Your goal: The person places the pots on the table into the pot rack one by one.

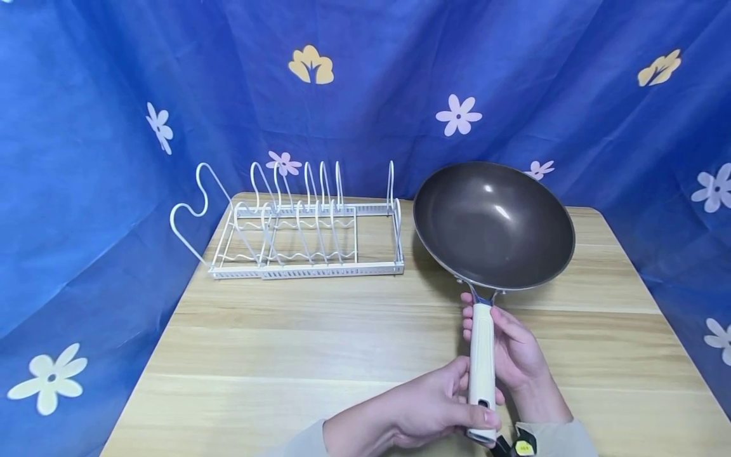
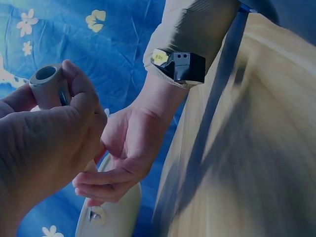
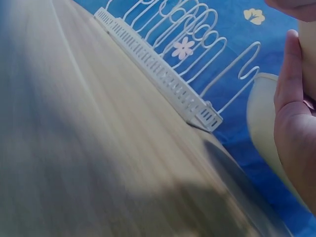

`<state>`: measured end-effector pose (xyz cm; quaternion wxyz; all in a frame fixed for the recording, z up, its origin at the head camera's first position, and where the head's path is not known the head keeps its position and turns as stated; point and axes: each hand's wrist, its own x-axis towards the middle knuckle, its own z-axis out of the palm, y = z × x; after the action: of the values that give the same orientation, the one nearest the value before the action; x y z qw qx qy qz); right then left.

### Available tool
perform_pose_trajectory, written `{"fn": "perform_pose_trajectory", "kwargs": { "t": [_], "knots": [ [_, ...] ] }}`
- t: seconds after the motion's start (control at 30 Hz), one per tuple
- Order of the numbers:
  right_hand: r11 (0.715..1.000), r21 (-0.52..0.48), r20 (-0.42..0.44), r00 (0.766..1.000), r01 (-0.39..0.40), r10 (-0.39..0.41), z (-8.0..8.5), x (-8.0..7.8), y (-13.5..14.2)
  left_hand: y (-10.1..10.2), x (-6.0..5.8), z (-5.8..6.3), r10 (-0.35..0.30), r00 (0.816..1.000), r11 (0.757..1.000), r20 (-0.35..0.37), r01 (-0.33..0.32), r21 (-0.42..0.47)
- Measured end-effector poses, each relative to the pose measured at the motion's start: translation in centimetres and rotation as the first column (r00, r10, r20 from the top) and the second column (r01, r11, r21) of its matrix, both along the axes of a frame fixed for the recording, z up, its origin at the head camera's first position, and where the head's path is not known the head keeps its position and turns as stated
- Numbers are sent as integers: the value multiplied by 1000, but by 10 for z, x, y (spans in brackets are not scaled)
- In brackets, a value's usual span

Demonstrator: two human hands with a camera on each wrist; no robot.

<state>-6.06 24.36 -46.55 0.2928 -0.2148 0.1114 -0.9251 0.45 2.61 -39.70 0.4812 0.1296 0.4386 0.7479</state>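
A wok (image 1: 493, 228) with a dark inside and a long cream handle (image 1: 482, 355) is held up over the right part of the table, its inside turned towards me. My left hand (image 1: 434, 403) grips the handle's end, thumb across the top. Nearer the bowl, my right hand (image 1: 516, 352) holds the handle, with the thumb on its right side and fingertips showing on the left. From the left wrist view, the right hand (image 2: 133, 148) lies under the handle, before the wok's pale outside (image 2: 113, 217). The right wrist view catches the right thumb (image 3: 290, 74) along the handle.
A white wire pan rack (image 1: 308, 273) with upright loops stands at the back left of the wooden table (image 1: 274, 343). Its right end is close to the wok's rim. A blue flowered curtain (image 1: 377, 82) hangs behind and along both sides.
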Motion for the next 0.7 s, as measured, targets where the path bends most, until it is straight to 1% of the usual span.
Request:
{"fn": "perform_pose_trajectory", "kwargs": {
  "t": [0.17, 0.3, 0.5, 0.63, 0.7],
  "knots": [
    [999, -27, 29, 999, 25, -24, 4, 3, -6, -4, -1, 4, -32, 999, 999, -17, 32, 27],
    [996, -84, 62, 998, 11, -6, 6, 4, -9, -5, -3, 6, -58, 997, 998, -51, 59, 27],
    [992, -122, 89, 996, 5, 6, 5, 4, -12, -6, -6, 3, -68, 992, 998, -103, 66, -21],
    [994, -110, 84, 996, 20, -10, 3, 5, -13, -11, -9, 3, -104, 985, 993, -139, 94, -72],
    [995, -90, 78, 997, 31, -24, 3, 6, -13, -14, -9, 3, -113, 980, 990, -165, 98, -98]
  ]
}}
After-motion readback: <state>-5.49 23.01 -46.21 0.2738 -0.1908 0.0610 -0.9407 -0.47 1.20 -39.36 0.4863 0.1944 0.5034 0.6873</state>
